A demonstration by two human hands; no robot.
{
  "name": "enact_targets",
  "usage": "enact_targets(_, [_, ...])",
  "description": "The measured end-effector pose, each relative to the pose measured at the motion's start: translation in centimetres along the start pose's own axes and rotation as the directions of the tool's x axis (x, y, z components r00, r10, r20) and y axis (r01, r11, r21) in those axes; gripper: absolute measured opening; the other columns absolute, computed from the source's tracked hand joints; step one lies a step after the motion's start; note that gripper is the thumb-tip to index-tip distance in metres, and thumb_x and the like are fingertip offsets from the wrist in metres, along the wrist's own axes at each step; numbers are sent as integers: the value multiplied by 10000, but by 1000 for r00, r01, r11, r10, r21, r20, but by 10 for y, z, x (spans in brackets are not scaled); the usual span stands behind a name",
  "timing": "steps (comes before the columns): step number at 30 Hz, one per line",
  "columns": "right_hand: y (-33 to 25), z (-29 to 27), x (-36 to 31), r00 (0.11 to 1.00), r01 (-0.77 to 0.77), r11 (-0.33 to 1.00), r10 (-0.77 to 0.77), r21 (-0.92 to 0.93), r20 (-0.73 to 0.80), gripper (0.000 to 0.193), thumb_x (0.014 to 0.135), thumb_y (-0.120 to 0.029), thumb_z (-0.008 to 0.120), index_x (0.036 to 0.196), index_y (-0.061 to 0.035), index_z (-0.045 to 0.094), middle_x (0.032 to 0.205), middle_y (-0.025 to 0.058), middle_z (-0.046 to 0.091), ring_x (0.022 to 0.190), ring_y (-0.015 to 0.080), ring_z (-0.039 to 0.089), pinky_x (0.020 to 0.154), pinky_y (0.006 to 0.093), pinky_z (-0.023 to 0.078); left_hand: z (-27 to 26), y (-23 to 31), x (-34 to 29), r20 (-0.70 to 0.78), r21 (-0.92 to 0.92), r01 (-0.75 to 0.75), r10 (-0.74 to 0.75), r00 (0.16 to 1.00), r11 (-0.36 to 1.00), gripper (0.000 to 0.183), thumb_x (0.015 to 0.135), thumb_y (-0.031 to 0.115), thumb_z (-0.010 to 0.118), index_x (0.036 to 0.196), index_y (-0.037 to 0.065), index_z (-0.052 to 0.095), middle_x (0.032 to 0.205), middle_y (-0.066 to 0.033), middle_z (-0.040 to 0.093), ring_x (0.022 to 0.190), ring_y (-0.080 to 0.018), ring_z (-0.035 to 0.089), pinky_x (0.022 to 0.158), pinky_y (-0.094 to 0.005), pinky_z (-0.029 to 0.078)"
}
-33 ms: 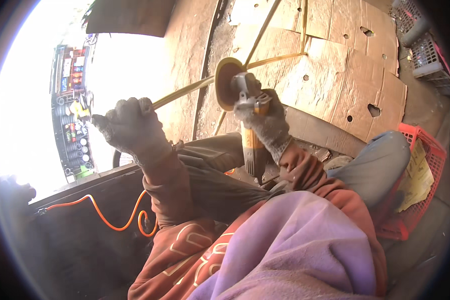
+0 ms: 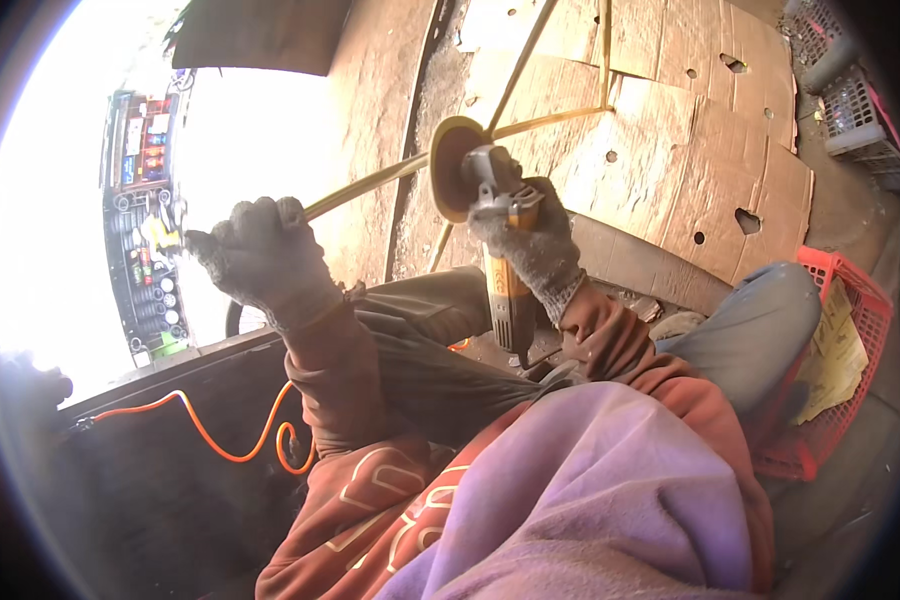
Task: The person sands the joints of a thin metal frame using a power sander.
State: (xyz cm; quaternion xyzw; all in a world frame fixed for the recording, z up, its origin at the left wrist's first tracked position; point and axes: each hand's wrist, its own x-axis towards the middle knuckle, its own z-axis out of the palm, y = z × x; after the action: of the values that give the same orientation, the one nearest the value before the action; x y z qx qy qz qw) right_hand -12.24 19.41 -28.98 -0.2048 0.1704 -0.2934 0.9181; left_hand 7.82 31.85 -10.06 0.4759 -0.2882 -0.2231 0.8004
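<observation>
My left hand (image 2: 265, 250), in a grey work glove, is closed round the near end of a flat, yellowish metal bar (image 2: 370, 185). This bar belongs to an angular frame whose other bars stretch away to the far side. My gloved right hand (image 2: 542, 238) grips a yellow and black angle grinder (image 2: 508, 290) just below its grey head, with its body hanging downward. The grinder's round disc (image 2: 457, 170) stands edge-up against the frame, near where the bars meet; it hides the exact contact.
Flattened cardboard (image 2: 660, 150) with holes covers the floor ahead. A red plastic crate (image 2: 860, 370) holding a yellowish sheet (image 2: 832, 360) is beside my right knee. Grey crates (image 2: 850, 115) stand far right. An orange cable (image 2: 205, 430) curls over a dark panel (image 2: 180, 470) at left.
The frame's far corner has shifted very slightly to the left. Both hands and the grinder are in nearly the same place.
</observation>
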Motion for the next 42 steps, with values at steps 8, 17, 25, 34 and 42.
enact_targets(8, [-18,32,-14,992,89,923,-46,-373,121,481,776,-76,801,1116,-17,466,1089,137,617,934,172,644,783,273,580,-19,0,7,-21,-9,-42,42,999,999,183,865,271,631,890,102,563,589,-27,541,587,-169,531,572,-393,466])
enact_targets(17, [-29,7,-19,990,-87,972,109,-217,92,539,755,-52,814,1164,-24,463,1092,126,640,947,160,654,758,294,575,65,9,15,-450,887,397,254,856,235,555,969,438,493,703,-29,632,597,-97,611,486,-176,563,496,-316,492])
enact_targets(25, [-35,23,-25,984,-144,965,163,-220,71,500,749,-15,798,1150,-49,501,1083,87,644,884,137,649,731,298,563,45,17,9,-159,986,143,217,963,89,543,934,470,579,656,6,621,501,-61,534,420,-141,511,417,-298,410])
enact_targets(34, [-18,31,-30,992,49,965,-16,-256,126,496,747,-129,831,1115,-17,519,994,90,671,866,143,658,721,289,565,47,25,-13,182,976,-160,150,972,-145,570,987,464,486,693,5,654,537,-68,589,507,-165,575,521,-329,449])
enact_targets(42, [-11,53,-47,993,34,996,-25,-77,119,506,744,-191,854,1107,-36,538,971,85,654,816,133,655,680,277,572,35,13,-31,-197,972,171,161,967,163,617,1001,465,486,647,-11,656,501,-66,550,464,-145,536,464,-298,417])
